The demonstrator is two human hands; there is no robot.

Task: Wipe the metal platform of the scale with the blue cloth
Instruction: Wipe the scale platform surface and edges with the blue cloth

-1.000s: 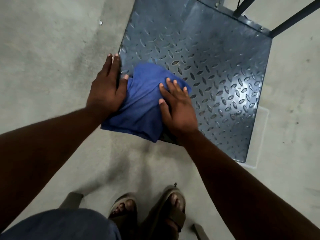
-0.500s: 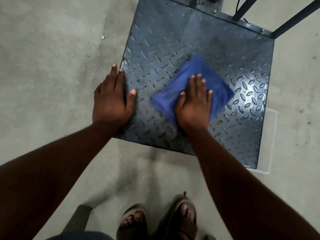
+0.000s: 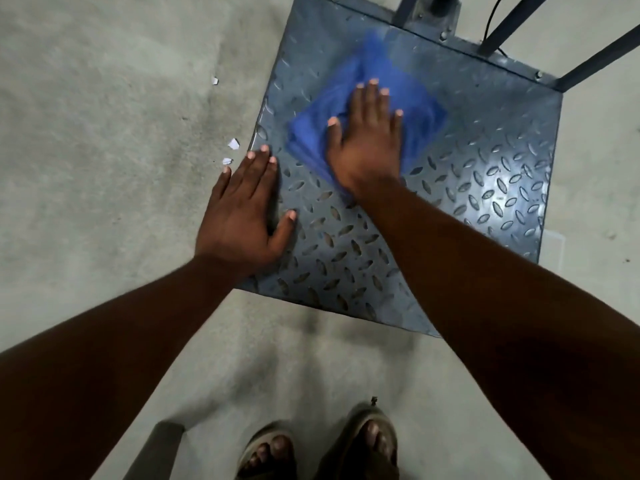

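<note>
Both bare arms reach forward and down. The right hand [image 3: 367, 140] lies flat, palm down, fingers spread — pressing on the blue cloth [image 3: 420, 114]. The left hand [image 3: 242, 216] is also flat and open — thumb splayed, resting at the metal platform's [image 3: 485, 188] left edge.

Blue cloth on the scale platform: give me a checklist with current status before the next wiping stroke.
1. Blue cloth lies on the metal platform: ok.
2. Right hand pressed flat on the cloth, fingers spread: ok.
3. Left hand braces the platform's left edge, apart from the cloth: ok.
4. Near-right part of the platform free of objects for the next stroke: ok.
5. Cloth folded neatly: cannot tell, its far edge is blurred.
6. Paper scraps lie on the floor, off the platform: ok.
</note>
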